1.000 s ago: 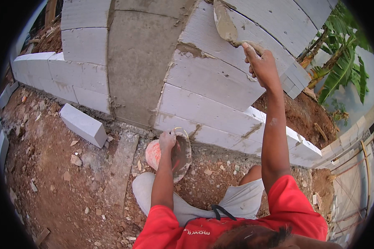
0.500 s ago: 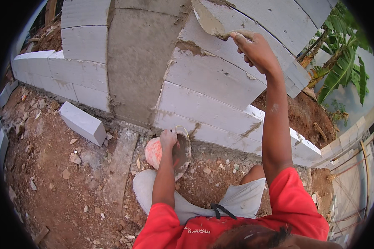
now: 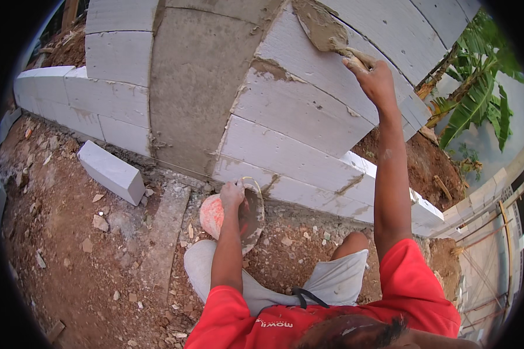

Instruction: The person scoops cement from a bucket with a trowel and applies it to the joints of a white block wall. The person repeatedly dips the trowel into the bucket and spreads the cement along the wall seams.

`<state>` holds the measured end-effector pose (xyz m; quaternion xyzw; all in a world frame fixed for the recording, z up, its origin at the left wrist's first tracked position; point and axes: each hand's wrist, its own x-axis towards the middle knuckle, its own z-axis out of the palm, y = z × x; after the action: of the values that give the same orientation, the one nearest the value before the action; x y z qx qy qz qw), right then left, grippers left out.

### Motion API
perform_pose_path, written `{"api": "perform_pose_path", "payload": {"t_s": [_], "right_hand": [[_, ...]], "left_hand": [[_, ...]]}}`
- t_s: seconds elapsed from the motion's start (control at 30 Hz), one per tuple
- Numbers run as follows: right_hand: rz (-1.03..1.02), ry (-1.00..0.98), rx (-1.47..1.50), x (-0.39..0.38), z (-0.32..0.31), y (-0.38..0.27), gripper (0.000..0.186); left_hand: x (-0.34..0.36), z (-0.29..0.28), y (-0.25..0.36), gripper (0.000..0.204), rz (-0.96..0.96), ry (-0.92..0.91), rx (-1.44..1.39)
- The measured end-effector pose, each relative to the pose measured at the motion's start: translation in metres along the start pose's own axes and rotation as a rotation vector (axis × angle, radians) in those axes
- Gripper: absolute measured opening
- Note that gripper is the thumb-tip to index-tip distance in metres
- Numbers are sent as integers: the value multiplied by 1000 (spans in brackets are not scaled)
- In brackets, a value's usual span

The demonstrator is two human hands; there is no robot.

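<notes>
- White block wall (image 3: pixel 291 142): far side, standing both left and right of a grey column (image 3: pixel 195 87).
- Loose white block (image 3: pixel 112 173): left, lying on soil (image 3: pixel 70 244).
- Bucket (image 3: pixel 212 216): near the wall's foot, tilted, mouth toward the right.
- Trowel (image 3: pixel 326 35): far, right of column, blade smeared grey; wall contact unclear.
- Right hand (image 3: pixel 378 84): closed around trowel handle.
- Left hand (image 3: pixel 232 193): clamped on bucket rim.

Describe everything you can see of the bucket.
The bucket is round and looks like plastic, its outside a worn, patchy red smeared with pale grey. A thin yellowish loop, perhaps the handle, arches at its upper rim. It is tilted, its mouth turned rightward, showing a greyish, dirty inside. The left hand grips its upper edge. It is near the foot of the pale block wall; whether its base touches the ground is unclear.
</notes>
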<state>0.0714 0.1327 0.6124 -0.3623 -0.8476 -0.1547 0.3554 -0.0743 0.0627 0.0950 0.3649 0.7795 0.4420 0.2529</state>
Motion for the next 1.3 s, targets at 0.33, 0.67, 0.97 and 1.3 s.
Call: {"api": "perform_pose_path", "payload": {"t_s": [0.33,0.67,0.97,1.3], "right_hand": [[28,54,-24,-14,-29,-35,50],[222,-136,-17,-33,-62,42,53],[737,-340,774,-282,4,74,29],[1014,-1363,935,-484,143,3,49]], "left_hand": [[-2,-15,-7,47,11,28,-12],[3,-14,-8,45,15,31,10],[5,-28,-39,48,7,25,-52],[-25,-65,-58,35,9,13,-357]]}}
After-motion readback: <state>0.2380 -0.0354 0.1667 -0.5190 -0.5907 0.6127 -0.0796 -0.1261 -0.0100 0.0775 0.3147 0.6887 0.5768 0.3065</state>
